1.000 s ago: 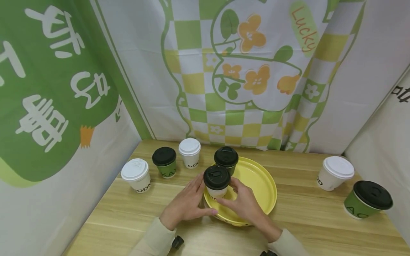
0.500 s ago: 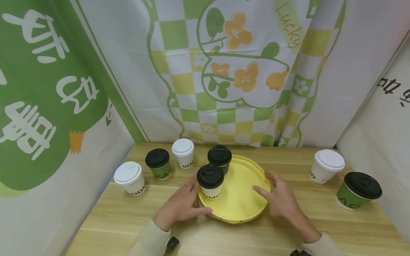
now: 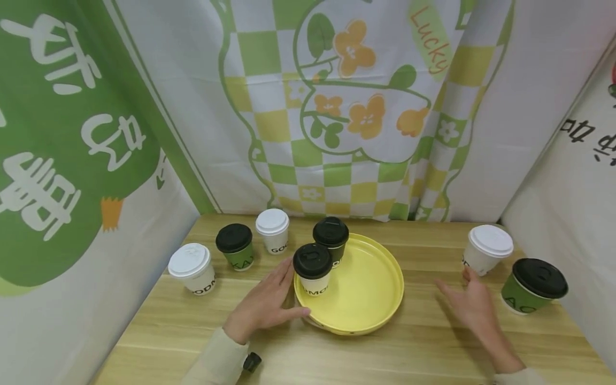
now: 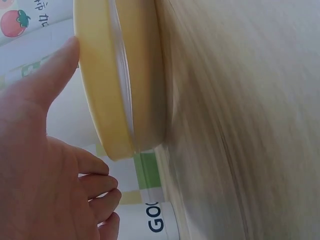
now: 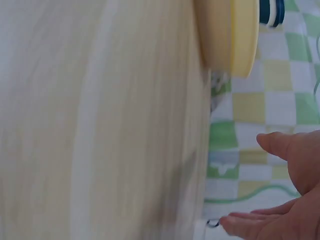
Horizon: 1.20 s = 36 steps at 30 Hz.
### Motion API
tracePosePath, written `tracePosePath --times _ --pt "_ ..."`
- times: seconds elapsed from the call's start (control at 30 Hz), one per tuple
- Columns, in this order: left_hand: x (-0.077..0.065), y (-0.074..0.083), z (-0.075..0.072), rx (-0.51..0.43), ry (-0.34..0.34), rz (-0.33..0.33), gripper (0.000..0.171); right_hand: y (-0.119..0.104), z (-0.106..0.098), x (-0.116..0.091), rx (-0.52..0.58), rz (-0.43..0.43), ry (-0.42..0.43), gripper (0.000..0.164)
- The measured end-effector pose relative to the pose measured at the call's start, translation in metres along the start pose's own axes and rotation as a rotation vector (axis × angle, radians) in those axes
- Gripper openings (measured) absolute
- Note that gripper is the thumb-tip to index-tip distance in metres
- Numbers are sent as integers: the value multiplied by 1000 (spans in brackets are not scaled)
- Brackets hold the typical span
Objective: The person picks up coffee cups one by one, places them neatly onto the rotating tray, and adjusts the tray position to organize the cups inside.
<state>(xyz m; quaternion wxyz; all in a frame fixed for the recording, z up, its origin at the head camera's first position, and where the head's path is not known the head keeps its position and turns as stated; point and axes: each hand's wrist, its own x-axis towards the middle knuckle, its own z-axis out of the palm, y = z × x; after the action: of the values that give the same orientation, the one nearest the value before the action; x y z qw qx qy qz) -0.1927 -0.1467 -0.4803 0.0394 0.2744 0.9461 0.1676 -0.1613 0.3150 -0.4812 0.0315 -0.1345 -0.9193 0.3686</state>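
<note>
A round yellow tray (image 3: 370,299) lies on the wooden table. On its left part stand two paper cups with black lids: a white cup (image 3: 313,270) in front and another black-lidded cup (image 3: 331,238) behind it. My left hand (image 3: 267,305) rests with spread, straight fingers along the tray's left edge; in the left wrist view its thumb meets the rim. My right hand (image 3: 474,307), fingers apart and holding nothing, is over the table at the right. Its fingertips overlap the lower part of a white cup with a white lid (image 3: 487,250) in the head view.
Right of that cup stands a green cup with a black lid (image 3: 533,286). At the left are a white-lidded cup (image 3: 193,269), a green black-lidded cup (image 3: 236,247) and another white-lidded cup (image 3: 272,231). A printed cloth (image 3: 346,160) hangs behind the table.
My right hand has let go of the white black-lidded cup on the tray and moved right, past the tray, to the white-lidded cup. The left hand has stayed at the tray's edge.
</note>
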Motion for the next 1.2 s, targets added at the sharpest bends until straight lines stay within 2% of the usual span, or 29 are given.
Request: tracePosePath --times 0.13,0.27,0.4,0.5,0.67,0.83,1.03,1.2 --pt "-2 -4 -2 14 -13 -26 112 13 -6 7 -31 56 26 104" --pt "-3 -8 -4 20 -21 -61 105 19 -10 13 -70 80 61 106" --pt "-3 -11 -6 41 -17 -74 96 23 -14 19 -78 98 62 111" --pt "-3 -12 -6 48 -11 -73 92 26 -15 25 -47 125 59 117" --pt "-4 -11 -6 21 -15 -64 100 30 -14 34 20 151 94 123" --pt "-1 -5 -4 -9 -40 -60 107 30 -13 44 56 167 171 116" --pt "2 2 -1 -21 -32 -53 111 28 -10 51 136 226 257 112" --pt "4 5 2 -26 -36 -62 111 27 -5 57 195 222 360 105"
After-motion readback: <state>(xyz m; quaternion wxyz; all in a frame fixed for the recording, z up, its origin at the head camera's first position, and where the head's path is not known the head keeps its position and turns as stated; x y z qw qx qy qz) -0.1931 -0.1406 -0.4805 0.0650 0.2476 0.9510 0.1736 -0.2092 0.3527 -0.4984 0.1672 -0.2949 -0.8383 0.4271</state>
